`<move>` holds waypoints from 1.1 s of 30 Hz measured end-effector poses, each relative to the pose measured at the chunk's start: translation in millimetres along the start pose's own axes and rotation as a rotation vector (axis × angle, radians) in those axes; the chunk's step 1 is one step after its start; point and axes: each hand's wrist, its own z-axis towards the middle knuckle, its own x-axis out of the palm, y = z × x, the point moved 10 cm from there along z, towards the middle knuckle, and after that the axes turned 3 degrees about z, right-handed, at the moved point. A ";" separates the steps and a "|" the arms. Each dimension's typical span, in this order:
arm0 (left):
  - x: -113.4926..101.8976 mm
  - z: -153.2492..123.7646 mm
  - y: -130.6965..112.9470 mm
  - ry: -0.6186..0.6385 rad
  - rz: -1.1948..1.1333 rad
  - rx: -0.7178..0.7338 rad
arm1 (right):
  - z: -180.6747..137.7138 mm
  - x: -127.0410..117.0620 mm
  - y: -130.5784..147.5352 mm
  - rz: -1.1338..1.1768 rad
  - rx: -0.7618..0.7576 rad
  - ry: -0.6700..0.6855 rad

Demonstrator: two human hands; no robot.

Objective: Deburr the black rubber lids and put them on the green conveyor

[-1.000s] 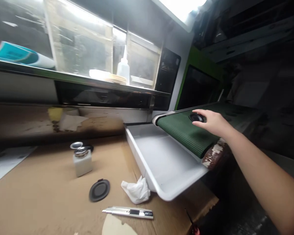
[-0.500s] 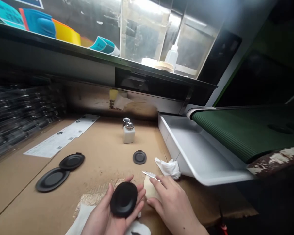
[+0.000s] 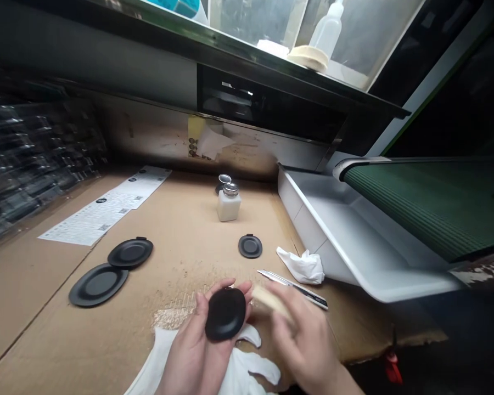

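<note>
In my left hand (image 3: 197, 334), fingers curled under it, rests a smooth black oval piece (image 3: 225, 314), like a small lid. My right hand (image 3: 302, 329), smeared by motion, pinches a flat cream-coloured pad (image 3: 271, 303) close to the black piece's right edge. I cannot tell whether pad and piece touch. A utility knife (image 3: 294, 289) lies just beyond my right hand. White glove-like cloth (image 3: 251, 370) is spread beneath my left hand. Farther off sits a small black lid (image 3: 250, 246), and two larger black oval pieces (image 3: 99, 285) overlap on the left.
A white pump bottle (image 3: 229, 204) stands at the back, beside a crumpled white tissue (image 3: 302, 266) farther right. A grey-white tray (image 3: 354, 247) and a green conveyor belt (image 3: 428, 208) flank the right side. Printed label sheets (image 3: 107, 211) and stacked clear plastic trays (image 3: 33, 159) occupy the left.
My right hand has picked up the cream pad from the cardboard and brought it beside the black piece. The knife now shows fully. The whole view has shifted with my head.
</note>
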 end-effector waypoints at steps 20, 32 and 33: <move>-7.2 3.0 1.4 -0.088 0.070 0.019 | -3.7 24.8 30.1 -0.021 -0.188 0.049; -2.9 2.8 1.7 -0.048 0.083 0.028 | 6.2 2.8 8.2 0.111 -0.185 0.131; -1.8 3.1 2.1 -0.033 0.084 0.027 | 2.0 5.5 11.7 0.120 -0.200 0.137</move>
